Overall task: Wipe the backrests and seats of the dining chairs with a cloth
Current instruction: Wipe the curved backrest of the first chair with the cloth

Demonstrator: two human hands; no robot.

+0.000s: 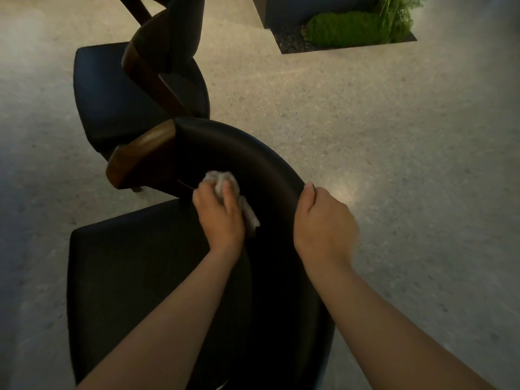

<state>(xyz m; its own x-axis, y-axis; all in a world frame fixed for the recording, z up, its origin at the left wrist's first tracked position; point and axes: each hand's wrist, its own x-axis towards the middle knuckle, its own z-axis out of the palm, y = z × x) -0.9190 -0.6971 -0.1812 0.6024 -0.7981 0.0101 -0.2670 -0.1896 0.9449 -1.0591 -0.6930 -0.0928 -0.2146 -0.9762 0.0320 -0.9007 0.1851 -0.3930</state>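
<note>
A dining chair stands right below me, with a curved black backrest [253, 159] and a black seat [126, 277]. A brown wooden end piece [140, 153] caps the backrest on the left. My left hand [219, 215] grips a crumpled white cloth [222, 181] and presses it against the inner face of the backrest. My right hand [323, 220] grips the top edge of the backrest, fingers curled over its outer side.
A second chair of the same kind [118, 91] stands just beyond, its wooden backrest frame close to the first chair. A dark planter with green moss and ferns [351, 26] sits at the back right. Pale speckled floor [394, 122] surrounds the chairs.
</note>
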